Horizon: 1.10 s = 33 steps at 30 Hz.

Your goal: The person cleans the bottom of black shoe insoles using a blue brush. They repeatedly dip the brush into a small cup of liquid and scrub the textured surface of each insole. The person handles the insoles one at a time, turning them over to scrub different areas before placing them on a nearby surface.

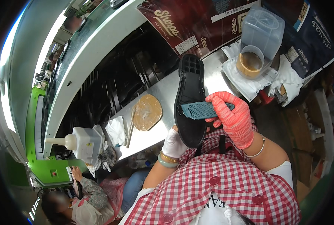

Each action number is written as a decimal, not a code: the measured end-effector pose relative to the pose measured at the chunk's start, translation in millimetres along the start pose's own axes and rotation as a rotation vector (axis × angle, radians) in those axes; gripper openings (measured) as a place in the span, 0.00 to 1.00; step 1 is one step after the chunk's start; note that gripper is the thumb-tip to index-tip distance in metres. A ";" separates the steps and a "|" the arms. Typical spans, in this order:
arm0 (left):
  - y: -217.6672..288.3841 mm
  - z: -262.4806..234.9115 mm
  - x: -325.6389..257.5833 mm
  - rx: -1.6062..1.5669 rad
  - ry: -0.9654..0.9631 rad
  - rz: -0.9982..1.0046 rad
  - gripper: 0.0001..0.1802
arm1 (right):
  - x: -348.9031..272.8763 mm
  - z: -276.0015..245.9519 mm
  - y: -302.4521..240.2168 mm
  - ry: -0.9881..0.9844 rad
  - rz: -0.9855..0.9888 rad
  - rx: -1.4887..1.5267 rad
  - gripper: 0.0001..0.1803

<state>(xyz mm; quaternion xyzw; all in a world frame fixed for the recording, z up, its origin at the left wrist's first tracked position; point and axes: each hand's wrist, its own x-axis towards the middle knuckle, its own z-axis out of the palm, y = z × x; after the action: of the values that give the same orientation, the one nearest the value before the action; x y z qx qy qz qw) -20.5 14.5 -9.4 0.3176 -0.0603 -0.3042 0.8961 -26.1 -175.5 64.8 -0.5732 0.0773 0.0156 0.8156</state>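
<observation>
A black shoe sole (191, 80) stands out in front of me, its hollow inner side facing up and a grid of small cells at its far end. My left hand (175, 144), in a white glove, grips the near left edge of the sole. In a coral-pink knitted glove, my right hand (232, 120) is closed around the handle end of a teal brush (199, 110). The brush lies across the sole, its flat textured head over the inner surface. Whether it touches cannot be made out.
A round tan-coated disc (147, 112) and a stick (131, 127) lie on the metal bench. At left stands a spouted white bottle (85, 142). A clear cup of tan liquid (250, 62) sits beside a translucent container (262, 30) at right. Another person (99, 198) works lower left.
</observation>
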 end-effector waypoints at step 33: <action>19.6 -45.0 -17.1 -0.292 0.164 -0.139 0.34 | 11.7 32.5 5.3 -0.539 0.106 -0.362 0.12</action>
<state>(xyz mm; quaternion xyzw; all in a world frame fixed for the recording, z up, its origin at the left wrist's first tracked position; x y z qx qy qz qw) -10.8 60.4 -31.6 0.2115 0.0799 -0.3440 0.9113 -11.6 -144.0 68.9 -0.6792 -0.1157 0.2225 0.6898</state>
